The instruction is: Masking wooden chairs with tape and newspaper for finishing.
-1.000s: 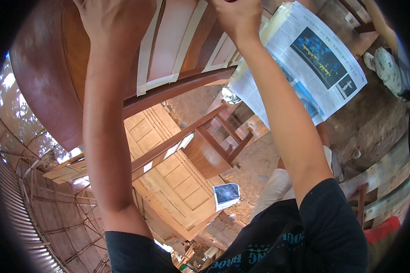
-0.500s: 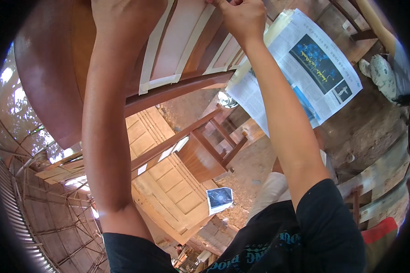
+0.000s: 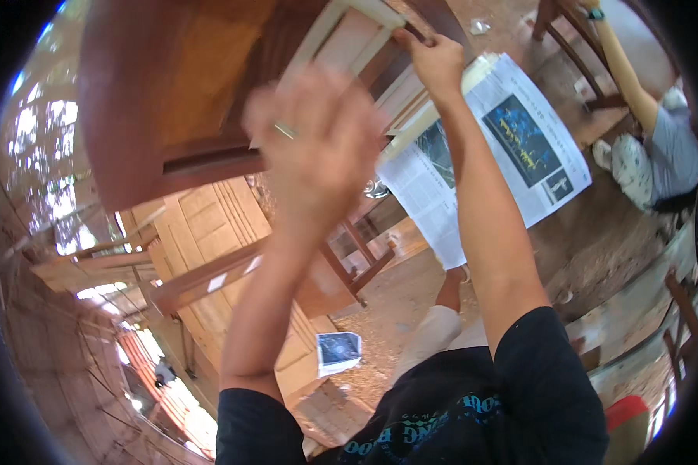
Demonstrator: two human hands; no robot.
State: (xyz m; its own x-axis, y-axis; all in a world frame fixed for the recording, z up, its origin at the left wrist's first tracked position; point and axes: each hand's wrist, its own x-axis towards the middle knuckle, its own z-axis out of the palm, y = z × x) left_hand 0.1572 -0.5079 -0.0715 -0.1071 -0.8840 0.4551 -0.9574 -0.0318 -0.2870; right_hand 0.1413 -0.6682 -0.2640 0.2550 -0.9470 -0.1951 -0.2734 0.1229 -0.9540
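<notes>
I see the reddish-brown wooden panel (image 3: 136, 116) standing before the person, with pale strips (image 3: 350, 40) set in it and cream tape (image 3: 316, 35) running along their borders. A newspaper sheet (image 3: 523, 147) hangs just beside the panel's right end, more tape along its upper edge, and the right forearm crosses in front of it.

The right hand (image 3: 440, 66) is up at the panel's taped far part, thumb stretched toward the tape and fingers bent; I cannot tell whether it pinches tape or just steadies the wood. The left hand (image 3: 314, 132) is in front of the panel, smeared with blur, fingers loosely bent and a little apart; I cannot make out anything in it.

To handle this tape well, I'd keep the right hand's grip light and steady so the panel doesn't rock. The left fingers would do best working slowly along each border, pressing the tape flat where it should stay, since a lifted edge or wrinkle could leave an untidy line. I'd also mind that forearm: brushing the loose newspaper sheet could tug its taped edge free.
</notes>
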